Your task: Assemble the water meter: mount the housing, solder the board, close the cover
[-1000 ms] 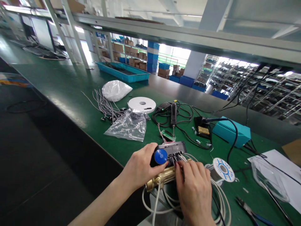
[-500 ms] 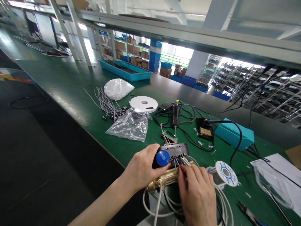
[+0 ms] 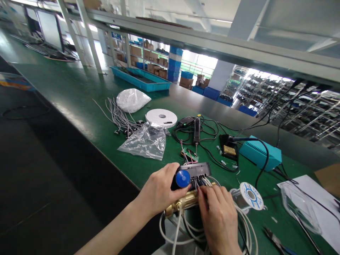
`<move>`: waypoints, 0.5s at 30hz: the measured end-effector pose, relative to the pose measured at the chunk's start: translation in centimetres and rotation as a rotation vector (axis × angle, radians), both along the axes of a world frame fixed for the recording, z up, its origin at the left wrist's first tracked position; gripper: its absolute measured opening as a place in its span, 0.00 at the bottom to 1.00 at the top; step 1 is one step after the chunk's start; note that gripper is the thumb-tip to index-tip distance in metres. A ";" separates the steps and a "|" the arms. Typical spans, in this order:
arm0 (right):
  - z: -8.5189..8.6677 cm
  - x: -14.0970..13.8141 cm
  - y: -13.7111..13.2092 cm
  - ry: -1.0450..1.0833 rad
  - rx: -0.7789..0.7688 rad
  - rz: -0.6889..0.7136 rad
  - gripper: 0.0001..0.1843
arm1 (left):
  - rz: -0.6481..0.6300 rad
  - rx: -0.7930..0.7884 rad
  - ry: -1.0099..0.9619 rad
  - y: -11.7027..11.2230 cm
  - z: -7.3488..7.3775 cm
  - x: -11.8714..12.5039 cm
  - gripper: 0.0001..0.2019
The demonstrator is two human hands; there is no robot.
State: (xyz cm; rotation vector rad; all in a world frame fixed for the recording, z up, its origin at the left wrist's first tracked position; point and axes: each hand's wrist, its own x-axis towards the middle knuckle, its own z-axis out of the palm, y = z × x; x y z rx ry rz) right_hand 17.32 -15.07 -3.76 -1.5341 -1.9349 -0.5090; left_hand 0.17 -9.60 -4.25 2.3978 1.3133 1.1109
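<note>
My left hand (image 3: 162, 182) is closed around the left end of a black housing (image 3: 198, 170) that has a blue round cap (image 3: 183, 178) facing me. Under the housing lies a brass pipe fitting (image 3: 186, 200), with pale cables (image 3: 176, 230) looping below it. Thin wires come out of the housing's near side in a row. My right hand (image 3: 219, 216) pinches some of these wires close to the housing; its fingertips are partly hidden. Just behind the housing, a small green circuit board (image 3: 190, 154) with thin wires lies on the bench.
An electric screwdriver (image 3: 197, 131), a sponge stand (image 3: 228, 150) and a teal soldering station (image 3: 261, 152) lie beyond. At right are a solder spool (image 3: 251, 196) and pliers (image 3: 276, 241). A clear bag (image 3: 145, 141), white reel (image 3: 161, 117) and grey cables (image 3: 117, 115) lie left.
My right hand has shifted slightly left along the row of wires, still pinching. My left hand keeps its hold on the housing. The view has turned a little.
</note>
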 end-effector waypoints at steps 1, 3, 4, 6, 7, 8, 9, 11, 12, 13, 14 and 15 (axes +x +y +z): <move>-0.1 0.0 0.0 0.008 0.007 -0.004 0.11 | -0.002 -0.003 -0.001 0.0 0.0 0.0 0.18; -0.3 -0.1 0.1 0.023 0.024 0.000 0.10 | -0.006 -0.009 -0.004 0.0 0.0 0.0 0.18; -0.5 -0.1 0.1 0.022 0.031 0.009 0.10 | -0.008 -0.010 -0.006 0.0 -0.1 0.0 0.18; -0.5 -0.1 0.1 0.017 0.014 0.022 0.10 | -0.008 -0.014 -0.012 0.0 0.0 0.0 0.18; -0.3 -0.1 0.1 0.023 -0.006 0.033 0.11 | -0.007 -0.019 -0.014 -0.1 0.0 0.0 0.18; 0.0 0.1 0.1 0.041 -0.026 0.043 0.11 | -0.007 -0.027 -0.013 -0.1 0.0 0.0 0.17; 0.6 0.3 0.3 0.071 -0.042 0.049 0.11 | -0.008 -0.036 -0.011 -0.1 0.0 0.0 0.17; 2.2 0.8 1.2 0.147 -0.067 0.053 0.11 | -0.016 -0.053 -0.002 -0.2 0.1 0.1 0.16; 3.1 1.0 1.9 0.188 -0.092 0.048 0.11 | -0.021 -0.057 0.001 -0.2 0.1 0.1 0.16; 4.1 1.2 2.9 0.227 -0.154 0.038 0.10 | -0.022 -0.060 0.002 -0.2 0.1 0.1 0.16; 5.1 1.2 3.9 0.259 -0.256 0.034 0.10 | -0.022 -0.061 0.001 -0.2 0.1 0.0 0.16; 5.9 1.2 5.1 0.290 -0.394 0.034 0.10 | -0.021 -0.065 -0.001 -0.2 0.1 0.0 0.16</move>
